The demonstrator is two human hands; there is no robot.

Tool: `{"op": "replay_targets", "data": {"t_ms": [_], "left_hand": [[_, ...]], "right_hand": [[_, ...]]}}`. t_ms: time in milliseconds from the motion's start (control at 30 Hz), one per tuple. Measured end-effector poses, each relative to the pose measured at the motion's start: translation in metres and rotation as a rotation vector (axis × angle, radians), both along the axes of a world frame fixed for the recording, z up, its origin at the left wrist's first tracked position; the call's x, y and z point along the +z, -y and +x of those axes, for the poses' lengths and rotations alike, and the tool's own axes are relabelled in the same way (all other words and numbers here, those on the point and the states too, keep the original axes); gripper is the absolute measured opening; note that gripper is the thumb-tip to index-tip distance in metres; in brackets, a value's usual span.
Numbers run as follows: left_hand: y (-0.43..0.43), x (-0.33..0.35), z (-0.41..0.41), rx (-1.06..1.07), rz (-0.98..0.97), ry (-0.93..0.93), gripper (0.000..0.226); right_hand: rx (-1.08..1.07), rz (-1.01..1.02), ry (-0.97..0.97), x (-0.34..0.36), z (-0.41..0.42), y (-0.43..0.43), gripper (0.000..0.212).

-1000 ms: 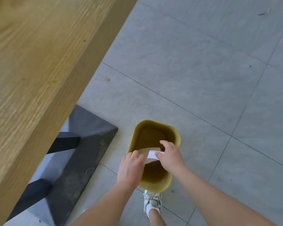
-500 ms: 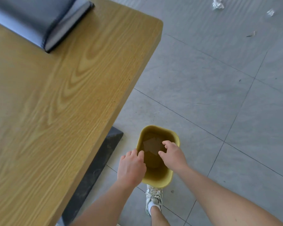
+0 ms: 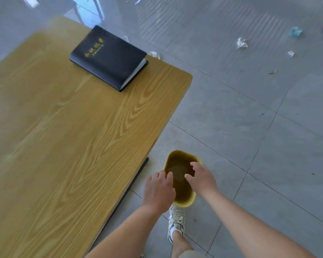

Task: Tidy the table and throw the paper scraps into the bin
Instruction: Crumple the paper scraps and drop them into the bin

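Observation:
A small yellow bin [image 3: 177, 153] stands on the grey floor beside the wooden table [image 3: 67, 146]. Paper scraps [image 3: 178, 169] lie inside it. My left hand [image 3: 158, 190] hovers over the bin's near left rim, fingers apart and empty. My right hand [image 3: 201, 178] hangs over the bin's right side, fingers spread, holding nothing. A black book [image 3: 110, 56] with gold lettering lies flat near the table's far corner.
Crumpled paper scraps [image 3: 241, 43] lie scattered on the tiled floor at the far right, with another scrap [image 3: 154, 54] just past the table's far edge. My white shoe [image 3: 176, 220] stands right behind the bin.
Both hands held a paper scrap over the bin, then let it drop in; now they are empty. The view has tilted up, bringing the table top and book into sight.

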State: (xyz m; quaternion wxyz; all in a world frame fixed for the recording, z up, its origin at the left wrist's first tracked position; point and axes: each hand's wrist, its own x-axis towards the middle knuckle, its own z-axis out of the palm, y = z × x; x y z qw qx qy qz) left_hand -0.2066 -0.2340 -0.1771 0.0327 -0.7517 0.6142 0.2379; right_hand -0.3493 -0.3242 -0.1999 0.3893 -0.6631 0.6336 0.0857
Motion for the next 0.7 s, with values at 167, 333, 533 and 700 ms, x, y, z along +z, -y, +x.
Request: {"op": "replay_targets", "data": {"t_ms": [167,333,533,700], "left_hand": [[-0.02,0.063,-0.002,0.051,-0.016,-0.037,0.031],[-0.038,0.126,0.007,0.065,-0.157,0.004,0.035],[-0.059,0.176,0.045,0.185,-0.365,0.119,0.045],[-0.086,0.204,0.085,0.362,-0.371,0.218,0.051]], "right_hand": [[0.094,-0.085,0.022,0.064,0.001,-0.017,0.058],[0.237,-0.22,0.088,0.123,0.017,-0.024,0.052],[0.416,-0.354,0.169,0.179,0.057,-0.023,0.055],[0.616,-0.408,0.225,0.21,0.109,-0.034,0.058]]}}
